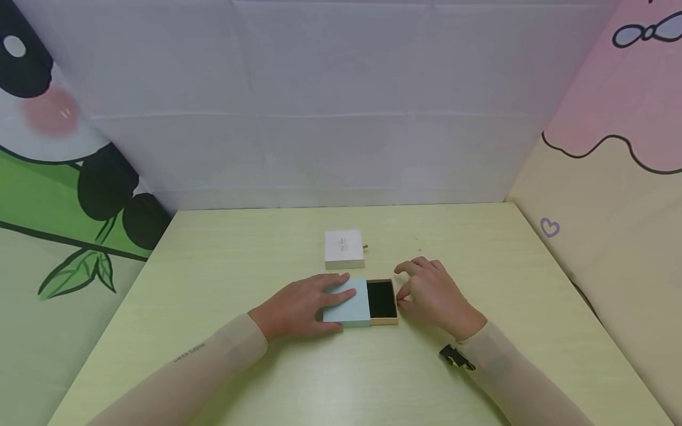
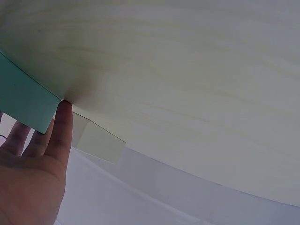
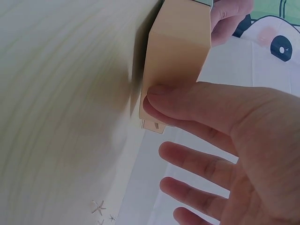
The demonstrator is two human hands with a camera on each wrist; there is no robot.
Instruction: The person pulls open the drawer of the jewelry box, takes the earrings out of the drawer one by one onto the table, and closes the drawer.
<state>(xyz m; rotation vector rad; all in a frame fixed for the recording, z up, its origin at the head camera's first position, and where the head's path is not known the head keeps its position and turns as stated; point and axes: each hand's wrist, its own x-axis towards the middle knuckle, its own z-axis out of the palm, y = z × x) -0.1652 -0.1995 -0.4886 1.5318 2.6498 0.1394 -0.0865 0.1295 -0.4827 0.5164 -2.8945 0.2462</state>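
Note:
A light blue box sleeve [image 1: 348,305] lies on the table, with its drawer [image 1: 382,302] pulled partly out to the right and showing a black lining. My left hand [image 1: 303,305] holds the sleeve from the left, thumb at its near edge and fingers across the top and far edge. At the drawer's right end is my right hand [image 1: 434,296]. Its thumb [image 3: 171,105] and index finger meet at the tan end wall [image 3: 180,51], the other fingers spread apart. Whether a pull tab is between them is hidden.
Behind the blue box stands a white box [image 1: 343,248] with a small tab on its right side. Tiny star-shaped bits [image 3: 98,206] lie on the table [image 1: 256,242]. A black clip [image 1: 455,357] hangs at the right sleeve. Printed cloth walls surround the back and sides.

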